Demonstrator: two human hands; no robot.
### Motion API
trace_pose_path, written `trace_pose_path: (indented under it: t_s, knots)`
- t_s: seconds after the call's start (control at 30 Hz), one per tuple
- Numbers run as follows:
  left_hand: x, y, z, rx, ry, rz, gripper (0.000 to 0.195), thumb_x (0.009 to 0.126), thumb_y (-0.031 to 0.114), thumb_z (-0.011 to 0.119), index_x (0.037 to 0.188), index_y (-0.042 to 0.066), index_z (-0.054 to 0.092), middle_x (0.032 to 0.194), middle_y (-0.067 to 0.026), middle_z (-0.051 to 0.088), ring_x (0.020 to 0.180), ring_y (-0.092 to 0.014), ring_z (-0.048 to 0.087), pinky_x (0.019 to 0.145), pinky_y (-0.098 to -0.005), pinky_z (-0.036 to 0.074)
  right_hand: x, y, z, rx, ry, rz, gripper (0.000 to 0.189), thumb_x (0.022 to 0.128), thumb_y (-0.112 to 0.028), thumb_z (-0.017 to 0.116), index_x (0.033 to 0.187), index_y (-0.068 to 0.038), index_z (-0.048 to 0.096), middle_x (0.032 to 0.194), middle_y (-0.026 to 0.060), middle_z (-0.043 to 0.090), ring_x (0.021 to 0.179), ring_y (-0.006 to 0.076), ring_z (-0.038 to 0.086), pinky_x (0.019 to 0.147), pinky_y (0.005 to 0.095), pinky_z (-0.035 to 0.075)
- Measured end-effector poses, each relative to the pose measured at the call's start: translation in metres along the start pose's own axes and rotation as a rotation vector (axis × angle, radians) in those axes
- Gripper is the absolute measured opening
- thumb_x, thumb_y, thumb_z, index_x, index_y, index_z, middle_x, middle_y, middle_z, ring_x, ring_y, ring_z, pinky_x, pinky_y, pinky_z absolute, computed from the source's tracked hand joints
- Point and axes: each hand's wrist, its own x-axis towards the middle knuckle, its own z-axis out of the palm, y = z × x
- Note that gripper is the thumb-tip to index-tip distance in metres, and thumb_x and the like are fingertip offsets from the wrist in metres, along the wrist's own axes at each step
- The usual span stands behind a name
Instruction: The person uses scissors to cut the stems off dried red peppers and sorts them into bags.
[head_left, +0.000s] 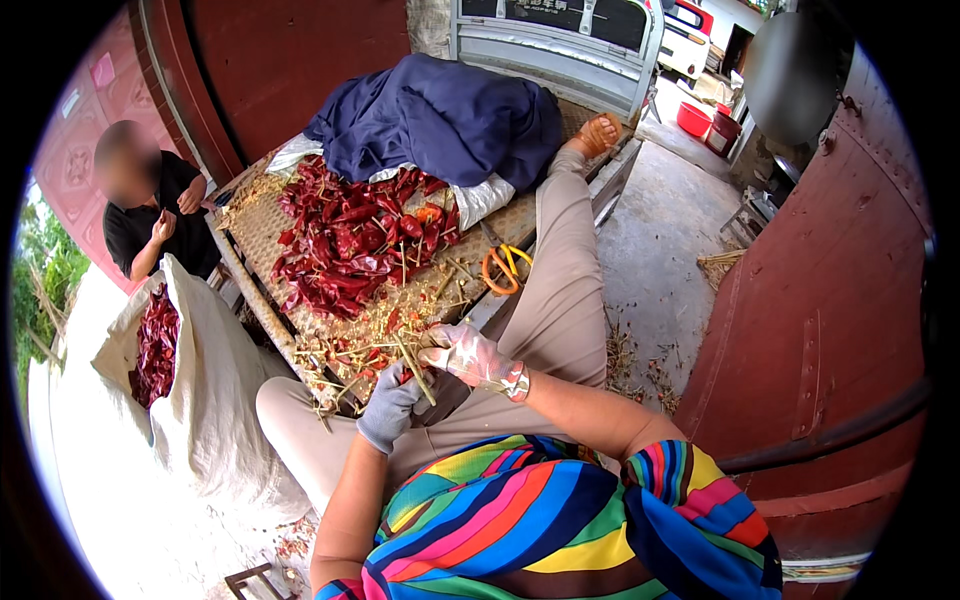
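Note:
My left hand (391, 406), in a grey work glove, holds a pale dry chili stalk (410, 363) with some red on it. The thumb and fingers of my right hand (474, 358), in a camouflage-patterned glove, pinch at the same stalk; exactly what they grip is partly hidden. Just beyond both hands, bare stems and yellow seeds (375, 330) litter the edge of a metal truck bed (251, 199). A heap of dried red chilies (352, 232) lies farther in. Scissors with orange and yellow handles (504, 271) rest beside my right leg.
Dark blue cloth (442, 112) and a white woven sheet (484, 199) lie behind the chilies. An open white sack (217, 420) of chilies stands at left, near another person (176, 217). A red metal panel (817, 300) rises at right. Red basins (695, 118) stand behind.

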Motion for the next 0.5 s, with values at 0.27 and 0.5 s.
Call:
trace_pose_path:
  t_s: [0.27,0.5]
  knots:
    - [-0.008,0.006,0.003,-0.087,-0.042,0.04,0.019,0.088,0.019,0.06,0.098,0.004,0.053,0.063,0.0013,0.041,0.051,-0.007,0.034,0.046,-0.0209,0.025,0.01,0.002,-0.04,0.385,-0.15,0.163,0.012,0.088,-0.016,0.059,0.093,-0.005,0.059,0.083,0.002,0.06,0.069,0.0099,0.053,0.058,0.0229,0.039]
    - [-0.002,0.002,0.001,-0.21,-0.012,0.085,0.02,0.084,0.01,0.06,0.103,0.006,0.052,0.071,-0.0011,0.047,0.055,-0.008,0.039,0.048,-0.022,0.032,0.043,0.025,-0.131,-1.195,-0.181,0.025,0.029,0.082,-0.013,0.056,0.11,-0.009,0.062,0.088,0.006,0.063,0.085,0.0181,0.061,0.073,0.0282,0.048]
